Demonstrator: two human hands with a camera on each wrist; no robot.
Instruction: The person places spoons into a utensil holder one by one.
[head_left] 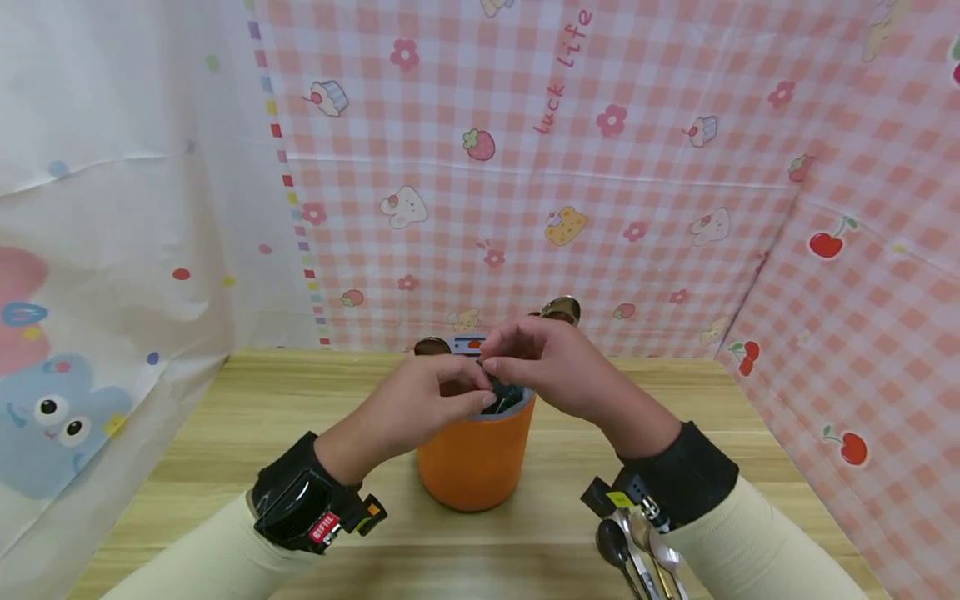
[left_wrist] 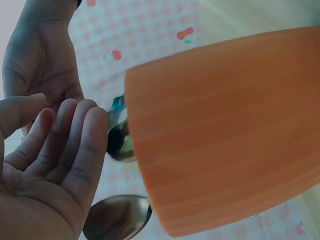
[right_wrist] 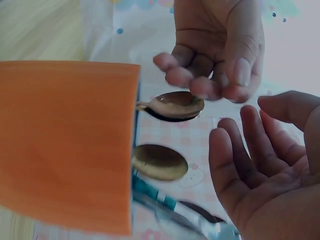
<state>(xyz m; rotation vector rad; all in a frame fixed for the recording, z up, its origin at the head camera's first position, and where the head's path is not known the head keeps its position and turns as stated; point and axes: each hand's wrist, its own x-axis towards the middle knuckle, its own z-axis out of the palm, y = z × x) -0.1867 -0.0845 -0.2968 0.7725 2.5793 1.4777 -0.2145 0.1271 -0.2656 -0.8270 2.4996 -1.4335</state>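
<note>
An orange utensil holder point(head_left: 474, 462) stands upright on the table, with several spoons in it, heads up. One spoon bowl point(head_left: 432, 346) shows at its left, another point(head_left: 562, 310) at the back right. My left hand point(head_left: 427, 393) hovers at the near left of the rim, fingers loosely bent. Opposite it, my right hand point(head_left: 558, 362) is over the right side of the rim, its fingers relaxed too. Both wrist views show nothing between the fingers. In the right wrist view, a gold spoon point(right_wrist: 160, 162) and a teal-handled utensil point(right_wrist: 150, 191) stick out of the holder.
Several loose spoons point(head_left: 613, 542) lie at the front right of the wooden table point(head_left: 225, 500), beside the right wrist's camera band. Patterned cloth point(head_left: 525, 167) hangs as a wall behind the table and on both sides.
</note>
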